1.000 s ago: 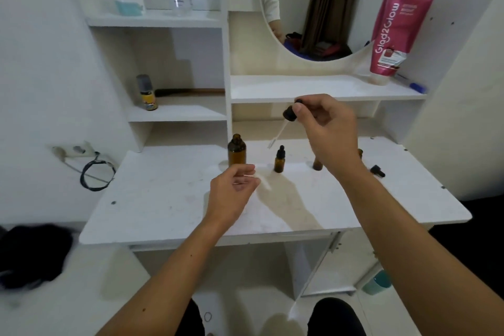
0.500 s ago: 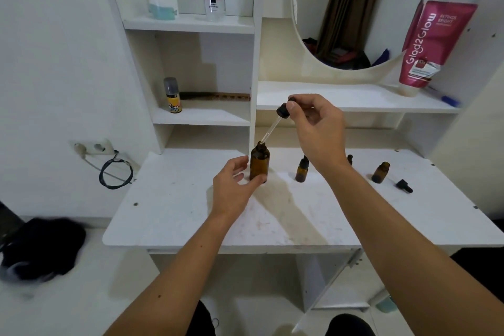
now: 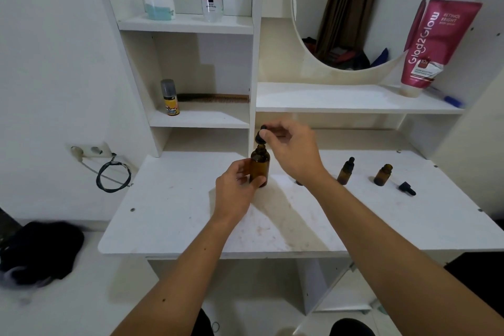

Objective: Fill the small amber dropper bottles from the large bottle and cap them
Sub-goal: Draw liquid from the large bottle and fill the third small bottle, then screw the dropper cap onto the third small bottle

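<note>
At table centre, my left hand (image 3: pixel 235 190) grips the large bottle (image 3: pixel 260 169) upright, while my right hand (image 3: pixel 291 150) pinches the dropper cap (image 3: pixel 261 137) at its neck, pipette apparently inside. I judge a crooked lift or hard squeeze could dribble liquid or tip the bottle if my hold slackens. At about three o'clock stand a capped small bottle (image 3: pixel 345 171) and an uncapped small bottle (image 3: pixel 383 174); its loose dropper (image 3: pixel 407 188) lies beside it, liable to roll off.
</note>
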`<state>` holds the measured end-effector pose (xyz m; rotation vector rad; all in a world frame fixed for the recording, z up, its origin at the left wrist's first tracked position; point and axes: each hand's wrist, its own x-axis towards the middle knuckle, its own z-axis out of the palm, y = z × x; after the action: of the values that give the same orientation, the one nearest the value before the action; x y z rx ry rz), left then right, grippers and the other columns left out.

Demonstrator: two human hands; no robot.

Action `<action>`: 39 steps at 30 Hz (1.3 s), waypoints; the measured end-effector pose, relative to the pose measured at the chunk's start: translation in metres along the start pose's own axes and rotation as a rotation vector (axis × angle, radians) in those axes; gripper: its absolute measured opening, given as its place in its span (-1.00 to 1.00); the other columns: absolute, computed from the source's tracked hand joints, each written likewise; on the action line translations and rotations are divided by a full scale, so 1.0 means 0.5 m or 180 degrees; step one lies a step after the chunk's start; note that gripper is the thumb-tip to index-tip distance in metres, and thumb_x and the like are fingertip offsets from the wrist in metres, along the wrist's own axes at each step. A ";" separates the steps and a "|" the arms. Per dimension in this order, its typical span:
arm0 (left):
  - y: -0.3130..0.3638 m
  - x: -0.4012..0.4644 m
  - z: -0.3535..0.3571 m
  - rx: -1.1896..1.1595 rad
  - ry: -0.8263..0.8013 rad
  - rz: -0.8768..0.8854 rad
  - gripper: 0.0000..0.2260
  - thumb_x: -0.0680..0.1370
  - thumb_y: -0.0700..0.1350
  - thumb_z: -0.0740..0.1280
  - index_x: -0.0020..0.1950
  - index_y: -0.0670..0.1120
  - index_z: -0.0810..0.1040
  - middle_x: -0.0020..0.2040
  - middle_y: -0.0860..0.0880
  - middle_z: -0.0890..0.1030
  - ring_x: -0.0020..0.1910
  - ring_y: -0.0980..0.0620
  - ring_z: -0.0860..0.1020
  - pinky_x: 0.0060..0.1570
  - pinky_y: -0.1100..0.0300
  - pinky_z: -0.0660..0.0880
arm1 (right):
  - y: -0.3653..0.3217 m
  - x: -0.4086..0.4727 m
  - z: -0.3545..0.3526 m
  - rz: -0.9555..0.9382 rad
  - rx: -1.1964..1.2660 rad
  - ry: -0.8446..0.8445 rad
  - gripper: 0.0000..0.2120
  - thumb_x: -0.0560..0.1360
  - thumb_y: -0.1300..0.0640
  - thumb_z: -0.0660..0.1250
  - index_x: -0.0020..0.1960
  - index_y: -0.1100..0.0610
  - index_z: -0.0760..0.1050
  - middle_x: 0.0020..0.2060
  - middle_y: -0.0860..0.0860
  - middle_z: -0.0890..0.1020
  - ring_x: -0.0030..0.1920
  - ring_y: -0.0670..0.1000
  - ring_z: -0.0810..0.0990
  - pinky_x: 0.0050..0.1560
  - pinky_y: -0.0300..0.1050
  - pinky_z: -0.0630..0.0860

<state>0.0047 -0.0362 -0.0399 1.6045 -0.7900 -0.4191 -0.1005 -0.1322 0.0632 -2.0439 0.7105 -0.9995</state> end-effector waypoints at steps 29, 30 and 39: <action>0.058 -0.112 0.147 -0.0093 0.0021 0.0117 -0.56 0.46 -0.02 0.60 0.24 0.06 0.48 0.03 0.12 0.59 -0.03 0.10 0.60 -0.11 0.40 0.57 | 0.098 -0.133 -0.210 0.0139 -0.0052 0.0684 -0.80 0.58 0.10 0.48 0.20 0.07 0.67 0.00 -0.13 0.74 0.00 -0.16 0.71 0.07 -0.20 0.67; 0.063 -0.116 0.165 -0.0108 -0.0094 0.0133 -0.57 0.46 -0.02 0.59 0.25 0.05 0.49 0.03 0.12 0.59 -0.02 0.09 0.61 -0.08 0.38 0.58 | 0.108 -0.141 -0.229 0.0183 -0.0054 0.0747 -0.81 0.58 0.10 0.48 0.18 0.07 0.67 -0.02 -0.13 0.74 -0.02 -0.15 0.72 0.06 -0.20 0.67; 0.093 -0.130 0.322 -0.0126 -0.0981 0.0316 -0.64 0.53 -0.03 0.53 0.30 0.01 0.57 0.13 0.15 0.65 0.07 0.16 0.63 0.13 0.28 0.61 | 0.225 -0.206 -0.391 0.0633 -0.0243 0.1171 -0.84 0.57 0.15 0.48 0.15 0.04 0.67 -0.06 -0.14 0.75 -0.02 -0.17 0.72 0.12 -0.29 0.61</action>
<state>-0.1600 -0.1083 -0.0372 1.4753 -1.0826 -0.6155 -0.3352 -0.1946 0.0124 -1.8252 1.1348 -1.2599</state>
